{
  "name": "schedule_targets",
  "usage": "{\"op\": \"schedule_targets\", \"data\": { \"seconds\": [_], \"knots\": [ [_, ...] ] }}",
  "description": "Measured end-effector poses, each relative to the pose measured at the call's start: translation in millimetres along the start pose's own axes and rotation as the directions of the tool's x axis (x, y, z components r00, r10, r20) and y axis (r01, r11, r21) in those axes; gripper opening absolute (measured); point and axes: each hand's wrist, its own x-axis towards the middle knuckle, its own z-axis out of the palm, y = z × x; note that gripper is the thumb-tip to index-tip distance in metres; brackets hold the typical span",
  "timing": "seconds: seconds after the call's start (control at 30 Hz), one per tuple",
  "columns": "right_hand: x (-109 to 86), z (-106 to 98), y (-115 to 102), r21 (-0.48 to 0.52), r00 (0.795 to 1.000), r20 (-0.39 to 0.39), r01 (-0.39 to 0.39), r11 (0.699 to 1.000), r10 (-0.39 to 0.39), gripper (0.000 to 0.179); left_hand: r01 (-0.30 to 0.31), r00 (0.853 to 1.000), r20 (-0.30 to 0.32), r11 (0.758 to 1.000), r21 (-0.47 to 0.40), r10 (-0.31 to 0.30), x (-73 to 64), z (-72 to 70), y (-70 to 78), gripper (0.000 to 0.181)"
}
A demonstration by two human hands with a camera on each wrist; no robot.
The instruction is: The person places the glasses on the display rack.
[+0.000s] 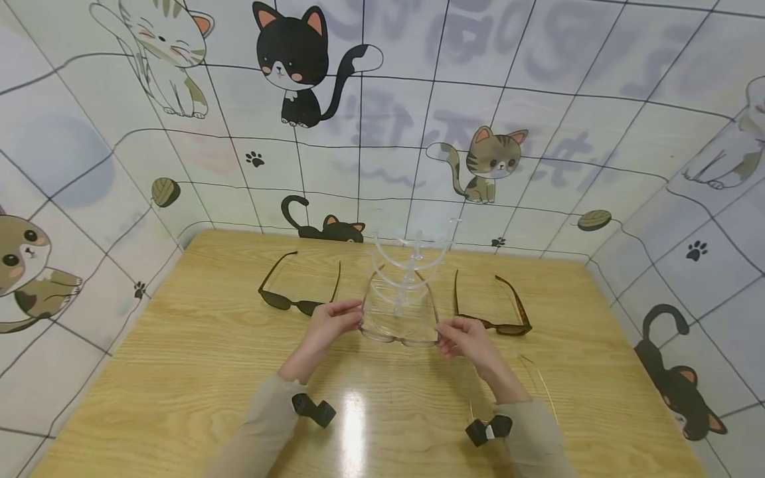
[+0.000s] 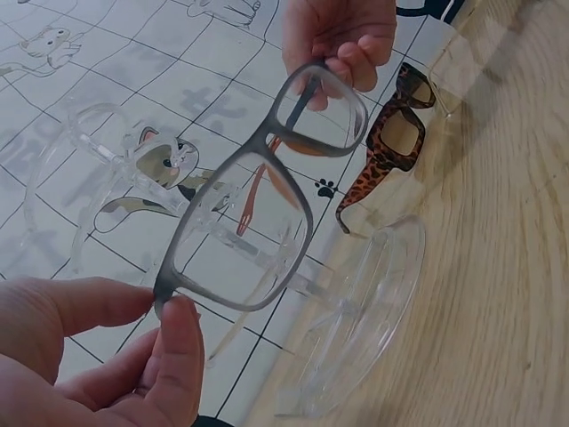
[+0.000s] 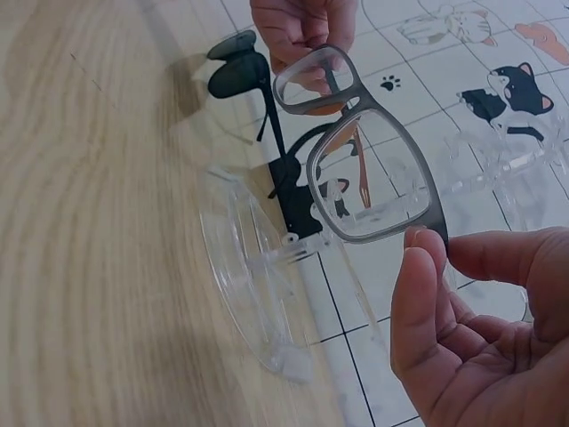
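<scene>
Right now, both hands have a pinching grip: through my feeds I see the left hand (image 1: 327, 326) holding one outer corner of the grey glasses (image 2: 264, 138) between thumb and fingers, and the right hand (image 1: 469, 340) pinching the opposite corner the same way. I have the glasses held up above the table (image 1: 179, 345), between the hands, temples unfolded and reaching away toward the clear stand (image 1: 409, 272). From my head view the stand rises right behind the lenses; I cannot tell whether the two touch. Just beside the left hand I see the black sunglasses (image 1: 291, 303), one lens partly covered by it. Near the right hand lie the tortoiseshell sunglasses (image 1: 508, 328), also unfolded. Closer to me, partly hidden by the right forearm, are the thin gold glasses (image 1: 545, 390). Past the table's far edge I see the white wall (image 1: 394, 166), gridded and printed with cats.
</scene>
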Motion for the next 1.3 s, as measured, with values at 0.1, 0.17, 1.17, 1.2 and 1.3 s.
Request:
{"op": "schedule_targets", "data": {
  "seconds": [0.1,0.17,1.17,1.2,1.3],
  "knots": [
    [9.9,-1.9,-1.1,-0.013,0.999,-0.036,-0.012,1.0,0.012,0.033,0.004,0.999,-0.039,1.0,-0.019,-0.004,5.0,3.0,1.9,0.031],
    [16.8,-2.9,-1.6,-0.022,0.999,-0.051,-0.019,1.0,0.018,0.034,0.006,0.997,-0.071,0.999,-0.037,-0.009,9.2,5.2,3.4,0.031],
    [67.7,-12.7,-5.8,-0.068,0.991,-0.098,-0.093,0.993,0.086,0.037,-0.069,0.974,-0.223,0.994,-0.09,0.047,53.1,19.1,-7.9,0.03],
    [67.9,-12.4,-5.8,-0.065,0.991,-0.102,-0.095,0.993,0.088,0.037,-0.069,0.974,-0.222,0.993,-0.091,0.048,53.8,19.0,-8.7,0.03],
    [68.2,-12.1,-5.2,-0.055,0.989,-0.112,-0.102,0.993,0.095,0.036,-0.068,0.975,-0.219,0.993,-0.1,0.045,55.8,18.9,-10.5,0.03]
  ]
}}
